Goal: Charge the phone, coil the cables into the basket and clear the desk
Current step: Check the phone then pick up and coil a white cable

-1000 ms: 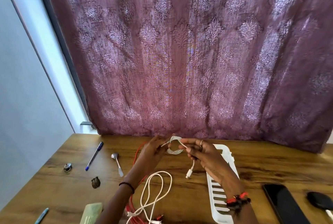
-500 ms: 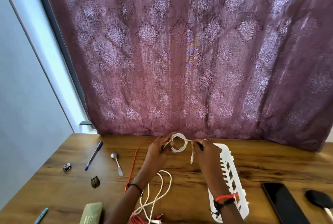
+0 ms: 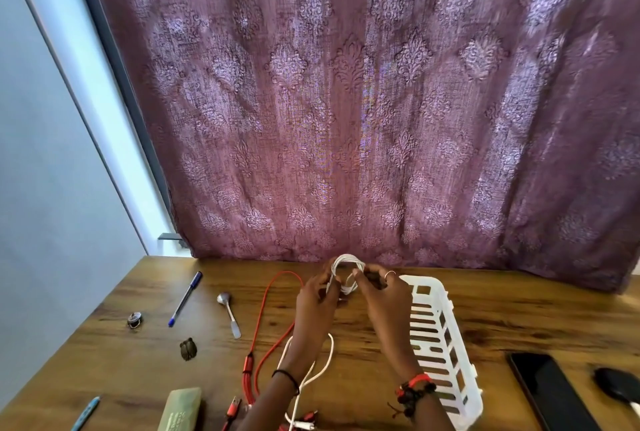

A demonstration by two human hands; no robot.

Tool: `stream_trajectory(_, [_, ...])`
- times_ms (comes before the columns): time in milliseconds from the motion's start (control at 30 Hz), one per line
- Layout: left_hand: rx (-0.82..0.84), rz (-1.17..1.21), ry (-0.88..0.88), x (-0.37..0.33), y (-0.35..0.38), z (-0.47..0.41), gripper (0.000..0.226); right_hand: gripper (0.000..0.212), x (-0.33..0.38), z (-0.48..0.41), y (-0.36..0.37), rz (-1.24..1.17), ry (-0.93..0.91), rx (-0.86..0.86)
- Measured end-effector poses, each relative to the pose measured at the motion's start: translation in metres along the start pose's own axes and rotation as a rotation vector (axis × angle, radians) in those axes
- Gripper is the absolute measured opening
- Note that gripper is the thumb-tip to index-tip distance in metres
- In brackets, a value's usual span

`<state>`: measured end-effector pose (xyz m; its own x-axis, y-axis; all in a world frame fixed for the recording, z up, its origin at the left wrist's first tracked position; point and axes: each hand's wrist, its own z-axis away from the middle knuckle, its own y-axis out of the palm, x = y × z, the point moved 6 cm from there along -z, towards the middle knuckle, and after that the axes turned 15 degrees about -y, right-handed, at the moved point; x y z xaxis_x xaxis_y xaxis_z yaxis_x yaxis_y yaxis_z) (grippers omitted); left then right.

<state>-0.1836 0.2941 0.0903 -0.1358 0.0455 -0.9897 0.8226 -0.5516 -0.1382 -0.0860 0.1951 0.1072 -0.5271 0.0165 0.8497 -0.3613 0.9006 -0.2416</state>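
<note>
White cable coil (image 3: pixel 348 287) upright, long axis vertical; left grip (image 3: pixel 317 302), right grip (image 3: pixel 388 299) both pinching it.

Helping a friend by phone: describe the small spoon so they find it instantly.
On the wooden desk below the purple patterned curtain, the small metal spoon lies between the blue ballpoint pen and the thin red cable. Only it has a shiny round bowl.

Daylight glows through the curtain (image 3: pixel 363 101); edges bow, hands perhaps slightly motion-blurred
</note>
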Motion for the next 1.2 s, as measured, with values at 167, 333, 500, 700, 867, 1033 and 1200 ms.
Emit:
stream_trajectory(167, [-0.015,-0.026,-0.033,0.006,0.002,0.003,0.017,0.01,0.003,0.005,0.008,-0.12,0.019,0.053])
stream_trajectory(333, [-0.049,-0.038,-0.01,0.001,-0.003,0.0,0.028,0.016,-0.002,0.004,0.018,-0.44,0.18,0.155])
stream_trajectory(500, [-0.079,-0.145,0.077,-0.003,-0.004,-0.002,0.027,0.025,-0.007,0.001,0.019,-0.696,0.26,0.254])
stream_trajectory(700, [-0.032,-0.15,0.108,-0.007,0.004,-0.003,0.023,0.026,-0.009,0.001,0.016,-0.776,0.357,0.248])
stream_trajectory(867, [-0.012,0.042,-0.058,0.001,-0.001,-0.012,0.017,0.057,-0.011,-0.006,0.007,-0.285,0.125,0.296])
stream_trajectory(1033, [-0.01,0.263,-0.192,0.008,0.0,-0.012,0.018,0.06,-0.014,-0.004,0.013,-0.235,0.118,0.285])
stream_trajectory(1200, [0.063,0.358,-0.215,0.01,0.007,-0.005,0.015,0.046,-0.002,-0.004,0.015,-0.145,0.021,0.306])
